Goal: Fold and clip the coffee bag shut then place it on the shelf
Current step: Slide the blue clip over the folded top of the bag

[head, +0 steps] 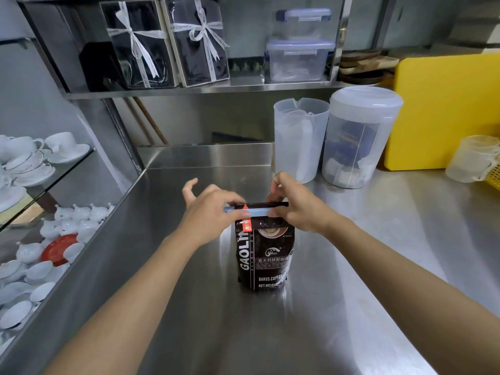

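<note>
You are standing the bag (266,255) upright on the bench (351,266) and working the clip (247,211) across its folded top, your left hand (209,212) pinching the clip's left end with thumb and forefinger, the other fingers spread, while your right hand (293,204) is pinching the fold and the clip's right end. The clipping step looks nearly done; next you are likely pressing it fully shut, then lifting the bag to the shelf (189,91) behind, where free room looks scarce.
</note>
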### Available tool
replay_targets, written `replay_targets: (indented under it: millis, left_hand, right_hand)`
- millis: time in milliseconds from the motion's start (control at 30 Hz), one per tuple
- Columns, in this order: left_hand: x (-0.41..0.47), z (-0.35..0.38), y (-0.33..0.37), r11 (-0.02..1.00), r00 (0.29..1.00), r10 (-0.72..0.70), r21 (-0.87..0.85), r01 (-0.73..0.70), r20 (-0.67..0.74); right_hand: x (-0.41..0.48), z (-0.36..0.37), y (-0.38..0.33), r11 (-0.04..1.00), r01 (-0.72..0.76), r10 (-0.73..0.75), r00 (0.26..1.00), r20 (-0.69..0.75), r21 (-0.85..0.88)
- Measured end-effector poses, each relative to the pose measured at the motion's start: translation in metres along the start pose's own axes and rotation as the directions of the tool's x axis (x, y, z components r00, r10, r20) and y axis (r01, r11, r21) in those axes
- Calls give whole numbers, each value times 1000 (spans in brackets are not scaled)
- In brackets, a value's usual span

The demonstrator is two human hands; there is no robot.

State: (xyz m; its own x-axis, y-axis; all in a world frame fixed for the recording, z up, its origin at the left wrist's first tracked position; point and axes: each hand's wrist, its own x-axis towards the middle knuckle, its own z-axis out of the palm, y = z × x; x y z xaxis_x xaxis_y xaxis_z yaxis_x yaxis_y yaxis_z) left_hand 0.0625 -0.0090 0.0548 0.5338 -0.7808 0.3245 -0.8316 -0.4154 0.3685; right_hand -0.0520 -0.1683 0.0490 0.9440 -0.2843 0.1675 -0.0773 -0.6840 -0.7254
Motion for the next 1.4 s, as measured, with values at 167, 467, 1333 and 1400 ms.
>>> replay_targets:
  millis: [167,467,1333,1400]
  left_hand:
    - [4,7,1,999,1000,9,-30,-10,-29]
    - [1,14,-1,997,994,57,58,-51,-93]
    - [10,27,41,990,1000,2,140,-6,24]
    - [13,31,44,981,1000,2,193,-7,23]
  right_hand:
    - [1,0,4,1000,17,-17,1000,9,11]
    - [-16,-20,31,996,-83,82,997,-13,-30]
    - [-12,0,26,992,94,-106,984,-143,-90]
    - [-13,0,29,991,96,-110,982,-152,-94]
